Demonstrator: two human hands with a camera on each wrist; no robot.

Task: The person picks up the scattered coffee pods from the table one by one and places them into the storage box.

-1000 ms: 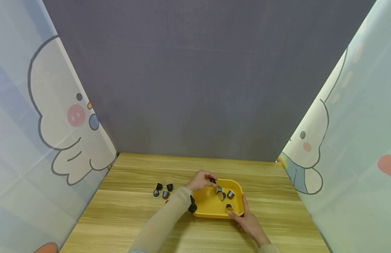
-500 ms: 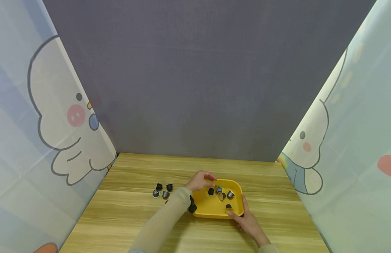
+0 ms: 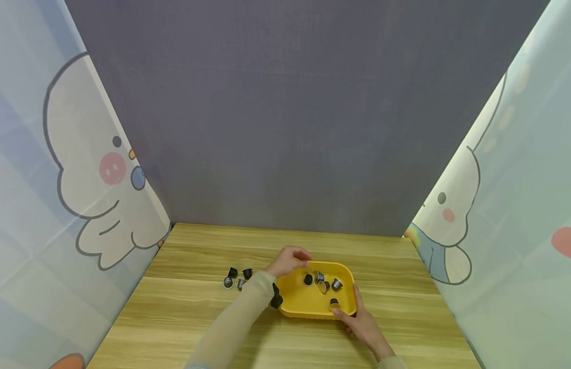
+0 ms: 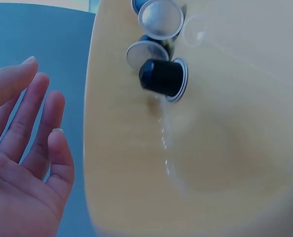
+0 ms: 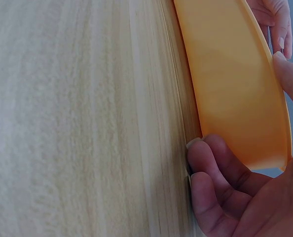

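Observation:
A yellow plastic tray (image 3: 297, 303) lies on the wooden table with several coffee capsules in it. One black coffee capsule (image 3: 308, 279) rests on its side in the tray, apart from my fingers; the left wrist view shows this black capsule (image 4: 162, 77) beside silver-lidded ones (image 4: 161, 19). My left hand (image 3: 287, 261) is over the tray's far left rim, holding nothing, fingers relaxed. At the near right corner my right hand (image 3: 363, 323) grips the tray, thumb on the rim. The right wrist view shows its fingers curled against the tray's outer wall (image 5: 230, 84).
Left of the tray, several dark capsules (image 3: 232, 272) lie grouped on the table (image 3: 188, 307), partly behind my left sleeve (image 3: 239, 318). A grey panel (image 3: 285, 128) stands at the back, with printed cloth (image 3: 82, 169) along both sides.
My left hand has let go of the black capsule, which now lies in the tray, and has drawn back slightly to the left. The right hand keeps its place on the tray.

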